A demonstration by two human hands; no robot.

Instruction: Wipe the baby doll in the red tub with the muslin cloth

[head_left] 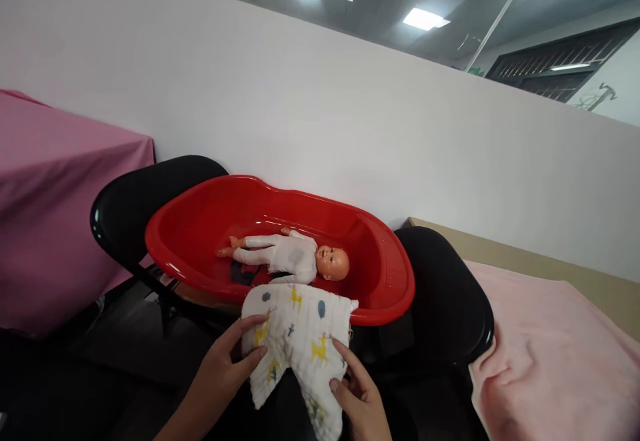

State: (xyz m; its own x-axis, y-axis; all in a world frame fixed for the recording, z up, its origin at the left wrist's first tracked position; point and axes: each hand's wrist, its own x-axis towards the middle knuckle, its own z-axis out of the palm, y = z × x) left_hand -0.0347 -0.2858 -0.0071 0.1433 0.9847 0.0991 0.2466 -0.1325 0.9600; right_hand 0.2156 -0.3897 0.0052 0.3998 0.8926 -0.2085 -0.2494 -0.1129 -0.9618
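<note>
A white muslin cloth (306, 324) with yellow giraffes and grey-blue spots hangs between my two hands, in front of the red tub's near rim. My left hand (234, 354) pinches its left edge between thumb and fingers. On the right edge, my right hand (357, 394) is closed on the cloth, its thumb in front. Beyond the cloth, a baby doll (295, 256) with a white cloth body lies on its back in the red baby bathtub (383, 247), head to the right and bare feet to the left. The cloth's top edge covers part of the near rim.
The tub rests across black chairs, one at the left (125, 204) and one at the right (443, 294). A pink-draped table (65, 207) stands at far left. Light pink fabric (555, 347) covers a surface at right. A white partition (320, 107) rises behind the tub.
</note>
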